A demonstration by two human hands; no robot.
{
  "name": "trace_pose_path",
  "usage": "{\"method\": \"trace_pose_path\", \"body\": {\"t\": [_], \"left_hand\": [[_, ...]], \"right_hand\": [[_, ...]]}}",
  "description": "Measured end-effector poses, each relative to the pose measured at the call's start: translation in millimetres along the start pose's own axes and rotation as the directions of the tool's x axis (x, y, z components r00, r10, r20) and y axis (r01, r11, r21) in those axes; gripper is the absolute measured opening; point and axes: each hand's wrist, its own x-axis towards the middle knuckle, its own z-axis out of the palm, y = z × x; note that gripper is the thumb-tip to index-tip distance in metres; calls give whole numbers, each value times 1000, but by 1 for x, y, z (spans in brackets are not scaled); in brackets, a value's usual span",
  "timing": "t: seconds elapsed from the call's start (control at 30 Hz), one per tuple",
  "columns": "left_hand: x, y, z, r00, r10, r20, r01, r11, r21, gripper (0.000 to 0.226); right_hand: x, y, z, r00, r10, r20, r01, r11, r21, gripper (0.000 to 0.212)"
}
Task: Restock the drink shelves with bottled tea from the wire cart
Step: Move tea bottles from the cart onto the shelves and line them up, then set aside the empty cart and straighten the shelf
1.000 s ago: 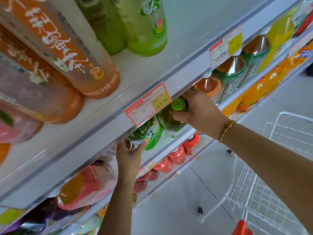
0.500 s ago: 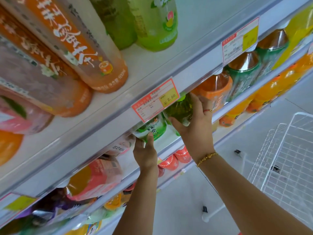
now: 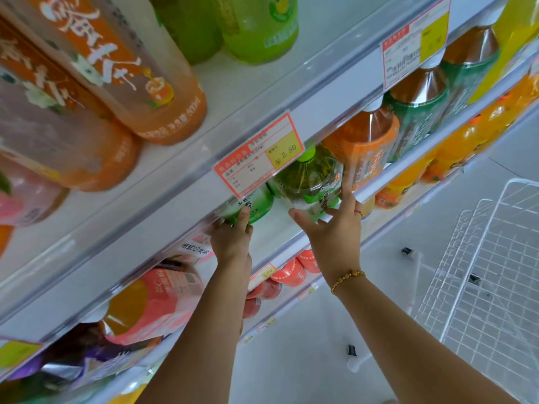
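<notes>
Two green tea bottles stand side by side on the middle shelf (image 3: 379,188), partly behind a red and yellow price tag (image 3: 259,154). My left hand (image 3: 233,240) holds the lower end of the left bottle (image 3: 256,204), thumb on its green label and fingers curled behind. My right hand (image 3: 335,237), wearing a bead bracelet, has its fingers spread and straight against the base of the right bottle (image 3: 309,179), which has a green cap. The white wire cart (image 3: 484,272) is at the lower right, its basket mostly out of view.
An orange-label bottle (image 3: 364,147) and green-label brown tea bottles (image 3: 417,112) stand right of the green teas. The shelf above holds orange and green bottles (image 3: 163,83). Red-capped bottles (image 3: 291,272) fill the shelf below. Pale floor lies beneath the cart.
My right hand slid from the bottle's cap down to its base and spread its fingers. The bottle now stands deeper on the shelf. My left hand stayed at the neighbouring bottle.
</notes>
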Motion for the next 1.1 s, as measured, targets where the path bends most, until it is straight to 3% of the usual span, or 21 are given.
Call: {"method": "trace_pose_path", "body": {"t": [0.07,0.47,0.57,0.7,0.77,0.87,0.97,1.03,1.1], "left_hand": [[-2,2,2,1000,-28,2,28,999,-44,11],[-9,5,-1,999,-35,14,35,999,-13,19],[-13,2,-1,999,-35,26,35,999,8,30],[-37,4,-5,992,-80,96,74,995,63,10],[-63,9,-9,981,-59,187,42,995,93,22],[-119,13,-15,942,10,337,-63,987,147,27],[-183,10,-20,844,149,516,-339,893,296,34],[-228,1,-23,692,212,690,-534,794,292,24],[-272,-14,-31,483,244,841,-714,666,217,14]], "right_hand": [[3,1,0,1000,15,-6,-15,999,-28,97],[2,-18,-13,999,-9,34,16,983,-185,89],[0,-23,-15,998,-4,68,20,972,-233,88],[-2,-29,-21,990,64,123,-32,969,-245,80],[-5,-32,-33,979,85,184,-37,968,-248,72],[-28,-41,-78,971,58,230,28,934,-356,33],[-71,-40,-151,989,64,134,0,901,-434,21],[-111,-33,-211,989,125,79,-69,863,-501,17],[-157,-21,-271,969,241,57,-151,758,-635,21]]}}
